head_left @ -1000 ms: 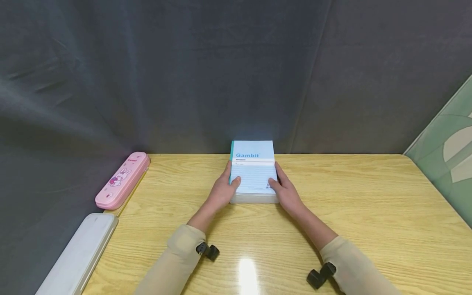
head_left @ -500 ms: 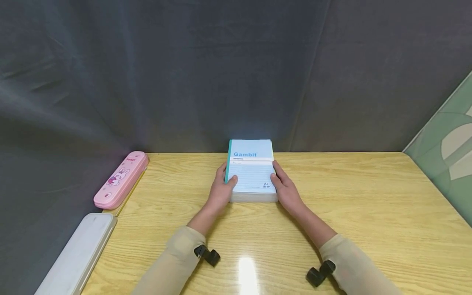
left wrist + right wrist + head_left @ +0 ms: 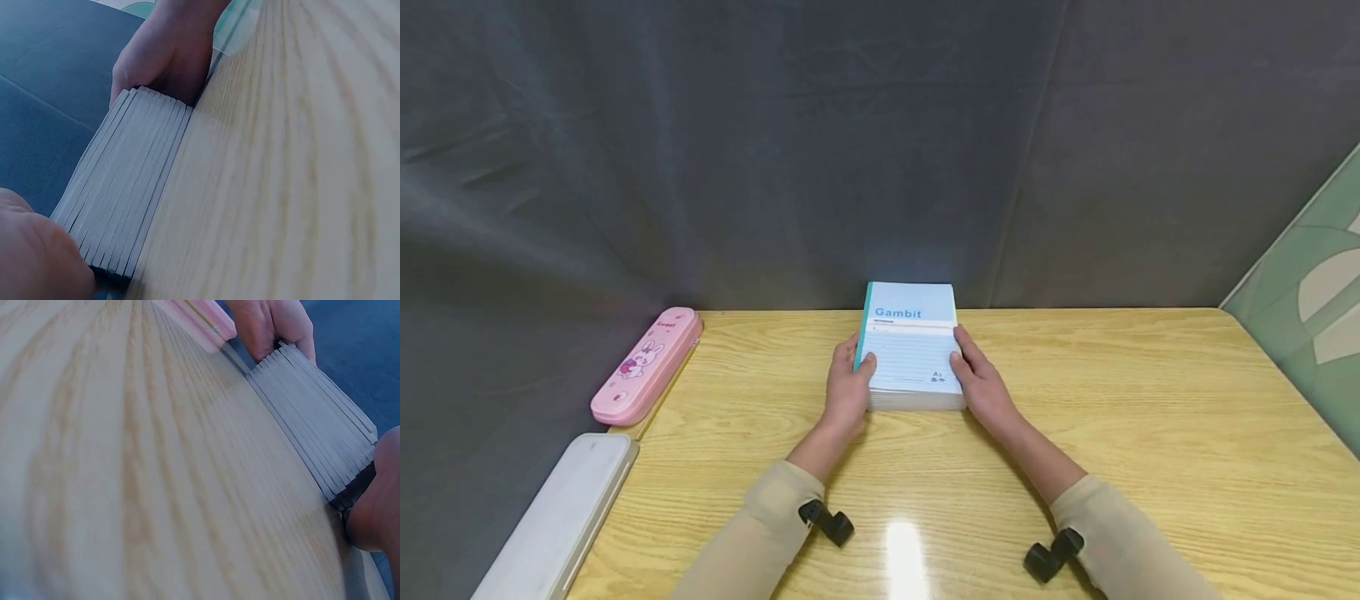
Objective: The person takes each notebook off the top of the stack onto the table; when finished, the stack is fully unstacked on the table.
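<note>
A thick stack of notebooks lies at the far middle of the table. The top one has a pale blue "Gambit" cover and a teal spine on its left. My left hand grips the stack's left side, thumb over the cover's edge and fingers down along the spines. On the opposite side my right hand holds it, with the thumb on the cover's right edge. Layered page edges of the stack face the left wrist view, low against the table. The top cover's lower left corner juts slightly past the notebooks beneath.
A pink pencil case with a rabbit picture lies at the table's left edge. Nearer, a long white case lies along the same edge. A dark curtain hangs behind the wooden table; a green patterned panel stands right.
The top of the stack has shifted slightly left and turned a little, its lower left corner now jutting out. My left hand moved slightly left with it; the right hand has barely moved.
</note>
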A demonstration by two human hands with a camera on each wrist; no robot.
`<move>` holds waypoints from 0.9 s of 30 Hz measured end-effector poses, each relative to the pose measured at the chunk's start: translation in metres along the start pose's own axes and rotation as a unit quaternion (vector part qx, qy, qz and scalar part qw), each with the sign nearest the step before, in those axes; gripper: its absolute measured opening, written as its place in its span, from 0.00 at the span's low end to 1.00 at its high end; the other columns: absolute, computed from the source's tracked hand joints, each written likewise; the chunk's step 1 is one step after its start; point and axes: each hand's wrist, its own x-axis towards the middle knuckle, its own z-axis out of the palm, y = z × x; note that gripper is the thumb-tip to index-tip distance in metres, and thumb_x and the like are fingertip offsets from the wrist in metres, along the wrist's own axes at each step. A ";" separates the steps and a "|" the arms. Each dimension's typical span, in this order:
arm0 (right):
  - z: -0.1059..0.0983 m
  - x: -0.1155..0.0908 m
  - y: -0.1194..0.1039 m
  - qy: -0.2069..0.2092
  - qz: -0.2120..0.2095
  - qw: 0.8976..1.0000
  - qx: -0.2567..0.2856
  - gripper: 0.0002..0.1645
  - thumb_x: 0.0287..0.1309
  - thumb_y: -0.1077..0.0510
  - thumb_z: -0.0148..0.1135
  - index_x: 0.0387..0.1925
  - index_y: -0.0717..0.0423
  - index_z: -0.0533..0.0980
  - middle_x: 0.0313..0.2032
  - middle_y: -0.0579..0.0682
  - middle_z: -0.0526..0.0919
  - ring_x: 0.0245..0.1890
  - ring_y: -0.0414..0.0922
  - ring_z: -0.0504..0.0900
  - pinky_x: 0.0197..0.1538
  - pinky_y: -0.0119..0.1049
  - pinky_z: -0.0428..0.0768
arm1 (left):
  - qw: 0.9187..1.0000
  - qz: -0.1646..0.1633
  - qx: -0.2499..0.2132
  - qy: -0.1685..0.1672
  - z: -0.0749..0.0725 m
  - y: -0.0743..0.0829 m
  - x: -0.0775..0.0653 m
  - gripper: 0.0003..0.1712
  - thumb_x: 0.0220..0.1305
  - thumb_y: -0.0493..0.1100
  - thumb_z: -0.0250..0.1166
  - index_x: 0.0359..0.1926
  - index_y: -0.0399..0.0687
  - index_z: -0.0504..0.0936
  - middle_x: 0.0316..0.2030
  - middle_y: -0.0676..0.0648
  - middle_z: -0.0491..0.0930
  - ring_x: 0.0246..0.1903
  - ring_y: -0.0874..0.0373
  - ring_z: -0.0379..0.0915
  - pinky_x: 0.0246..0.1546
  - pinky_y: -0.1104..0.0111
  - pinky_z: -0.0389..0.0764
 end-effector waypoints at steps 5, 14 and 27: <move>0.000 0.001 0.000 -0.001 -0.008 1.000 0.016 0.35 0.81 0.49 0.41 0.81 0.51 0.48 0.80 0.47 0.46 0.79 0.46 0.42 0.78 0.49 0.45 | 1.000 0.009 0.000 0.001 -0.005 -0.001 0.001 0.27 0.78 0.37 0.51 0.75 0.50 0.65 0.73 0.43 0.63 0.72 0.46 0.58 0.72 0.51 0.61; 0.002 0.003 -0.002 0.003 -0.007 0.999 0.036 0.33 0.81 0.54 0.42 0.80 0.54 0.49 0.80 0.50 0.46 0.79 0.47 0.42 0.78 0.47 0.44 | 1.000 0.016 0.014 0.014 -0.016 0.000 0.006 0.20 0.78 0.37 0.52 0.65 0.47 0.78 0.73 0.43 0.63 0.75 0.48 0.51 0.74 0.54 0.56; 0.001 0.001 -0.002 0.014 -0.008 1.000 0.027 0.33 0.81 0.54 0.42 0.80 0.53 0.51 0.79 0.48 0.49 0.79 0.46 0.44 0.78 0.46 0.46 | 0.996 0.045 0.072 0.030 -0.041 0.000 0.005 0.20 0.78 0.42 0.54 0.67 0.52 0.78 0.72 0.48 0.66 0.75 0.51 0.51 0.75 0.53 0.54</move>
